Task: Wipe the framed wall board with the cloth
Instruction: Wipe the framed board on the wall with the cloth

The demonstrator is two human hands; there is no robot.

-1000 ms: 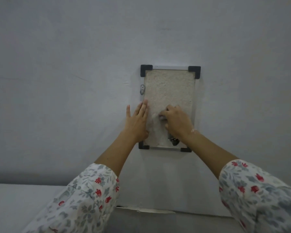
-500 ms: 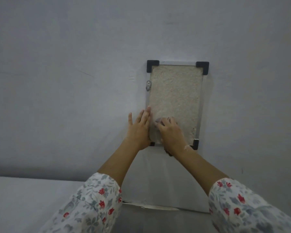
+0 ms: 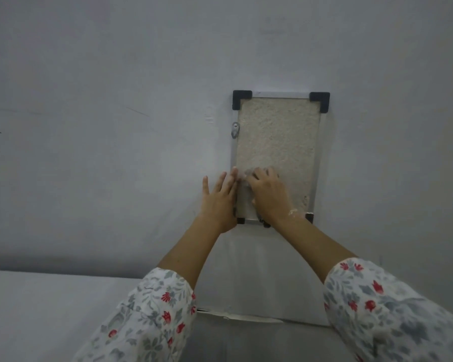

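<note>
Here, sleeves: floral cuffs (image 3: 154, 309) nearest, both forearms reaching up to the wall
Left hand (image 3: 220, 202): spread flat, fingers apart, palm on the wall with fingertips over the board's left frame edge; holding nothing, seemingly steadying the frame
Right hand (image 3: 268, 194): curled over a small pale cloth (image 3: 246, 175), pressing it on the board's lower left; only a blurred scrap of it shows at the fingertips
Board (image 3: 277, 142): tall, hung on the wall, speckled beige face, thin metal frame, black corner caps, a small clip on the left edge
Handling: cloth looks soft and light, best bunched under the fingers; board looks stiff but light, likely to shift on its hanger, so brace the frame edge
Containers: none in view
Wall (image 3: 115, 100): plain grey, farthest
</note>
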